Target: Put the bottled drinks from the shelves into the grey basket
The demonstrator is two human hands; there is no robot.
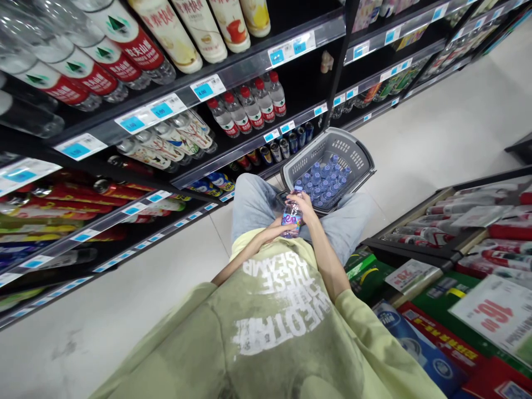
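Note:
A small clear water bottle [292, 217] with a blue cap and a pink-and-blue label is held between my two hands, just above my lap. My right hand [304, 205] is wrapped round its upper part, below the cap. Against the lower left side of the bottle, my left hand [277, 229] is closed, its fingers partly hidden. Just beyond my hands, a grey shopping basket [351, 145] rests on the floor in front of my knees. Several bottles with blue caps [322, 180] stand upright inside it.
Drink shelves [241, 66] run along the left, with red-capped water bottles [249, 108] and small cans [286, 145] near the basket. On the right, a display of boxed and bottled drinks [440, 238] with price signs [494, 313] stands close to my arm. Pale floor tiles [440, 127] extend ahead.

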